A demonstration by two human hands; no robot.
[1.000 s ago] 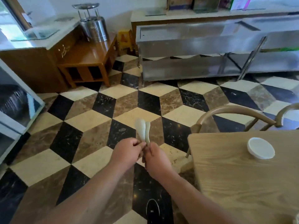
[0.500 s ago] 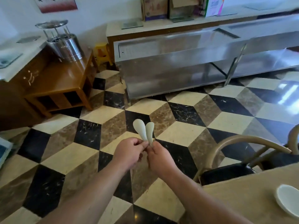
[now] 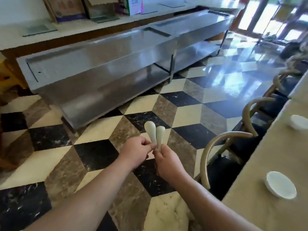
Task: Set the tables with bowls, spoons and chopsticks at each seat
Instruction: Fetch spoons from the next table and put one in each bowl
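Your view has swung right along the table (image 3: 260, 194): two bowls (image 3: 280, 186) now show. Left hand (image 3: 135, 151) and right hand (image 3: 166, 161) each still pinch a spoon (image 3: 150, 130), held over the floor. Seats await spoons.

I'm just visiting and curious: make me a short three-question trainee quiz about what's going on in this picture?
1. True or false: a spoon already lies beside the near bowl on the table.
2. How many spoons are held between the left hand and right hand?
3. Which is nearest the hands: A) the steel counter, B) the curved-back chair, C) the far bowl?

Key: 1 false; 2 two; 3 B.
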